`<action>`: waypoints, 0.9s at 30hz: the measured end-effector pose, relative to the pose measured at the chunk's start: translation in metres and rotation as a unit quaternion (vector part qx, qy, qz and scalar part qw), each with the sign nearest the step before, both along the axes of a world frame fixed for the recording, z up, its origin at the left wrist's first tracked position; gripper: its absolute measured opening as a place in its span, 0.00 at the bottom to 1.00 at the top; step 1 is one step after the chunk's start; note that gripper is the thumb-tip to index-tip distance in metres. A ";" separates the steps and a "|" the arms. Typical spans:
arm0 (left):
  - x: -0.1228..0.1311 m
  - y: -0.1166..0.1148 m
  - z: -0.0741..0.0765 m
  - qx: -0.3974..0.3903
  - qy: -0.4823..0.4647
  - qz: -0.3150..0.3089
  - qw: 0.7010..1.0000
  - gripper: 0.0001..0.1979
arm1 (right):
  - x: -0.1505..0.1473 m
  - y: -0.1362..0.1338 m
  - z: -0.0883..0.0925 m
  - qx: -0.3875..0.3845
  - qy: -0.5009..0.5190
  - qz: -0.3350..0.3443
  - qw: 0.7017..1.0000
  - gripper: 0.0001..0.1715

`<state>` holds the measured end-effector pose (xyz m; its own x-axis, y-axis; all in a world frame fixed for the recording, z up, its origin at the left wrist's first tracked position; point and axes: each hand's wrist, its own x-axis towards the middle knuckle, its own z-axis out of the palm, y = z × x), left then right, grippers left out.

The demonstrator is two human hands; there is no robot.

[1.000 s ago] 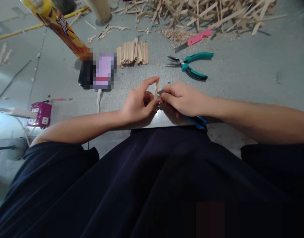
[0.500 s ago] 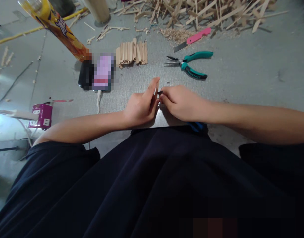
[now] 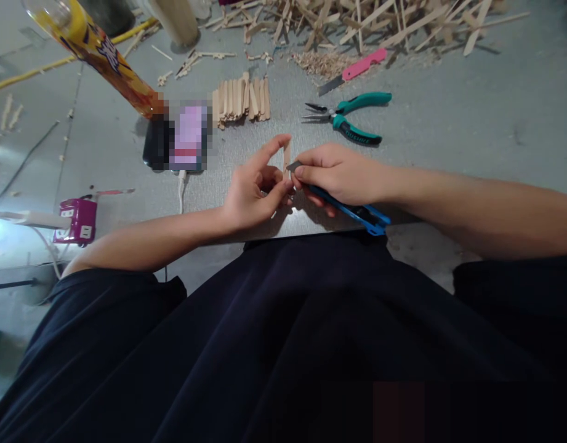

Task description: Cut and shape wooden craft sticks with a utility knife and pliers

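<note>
Forefinger and thumb of my left hand [image 3: 249, 192] pinch a small, flat, pale wooden stick [image 3: 287, 151] at the frame's centre, while my right hand [image 3: 336, 175] is closed around a blue-handled cutter knife [image 3: 350, 211], its grey metal blade at the stick. Teal-handled needle-nose pliers [image 3: 345, 127] lie spread on the grey desk [image 3: 431, 123] towards upper right.

Blue knife [image 3: 344, 207] — partly hidden; phone screen [image 3: 187, 130] — blurred.
</note>
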<state>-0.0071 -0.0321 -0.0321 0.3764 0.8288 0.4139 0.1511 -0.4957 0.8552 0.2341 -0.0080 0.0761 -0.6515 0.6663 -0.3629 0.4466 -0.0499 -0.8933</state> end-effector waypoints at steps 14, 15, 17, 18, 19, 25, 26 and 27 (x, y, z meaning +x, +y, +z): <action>0.000 -0.006 0.009 -0.024 -0.002 0.034 0.999 0.42 | -0.002 -0.007 0.000 0.045 -0.035 -0.037 0.998 0.24; 0.001 -0.006 0.009 -0.021 -0.011 0.029 0.999 0.43 | -0.002 -0.007 0.000 0.048 -0.037 -0.034 0.998 0.24; 0.000 -0.005 0.008 -0.020 -0.012 0.025 0.999 0.43 | -0.001 -0.007 -0.001 0.052 -0.033 -0.032 0.998 0.24; 0.000 -0.005 0.008 -0.021 -0.006 0.027 0.999 0.42 | -0.001 -0.007 -0.002 0.051 -0.030 -0.033 0.998 0.24; 0.000 -0.005 0.007 -0.021 0.001 0.028 0.999 0.41 | 0.000 -0.007 -0.003 0.050 -0.025 -0.034 0.998 0.23; 0.001 -0.003 0.003 0.041 0.009 0.035 0.999 0.39 | 0.003 -0.005 -0.014 0.054 0.003 -0.038 0.998 0.21; 0.001 -0.003 0.003 0.039 0.021 0.045 0.998 0.40 | 0.003 -0.005 -0.014 0.054 0.003 -0.039 0.998 0.21; 0.000 -0.003 0.003 0.035 0.036 0.054 0.997 0.40 | 0.003 -0.005 -0.014 0.054 0.000 -0.039 0.998 0.21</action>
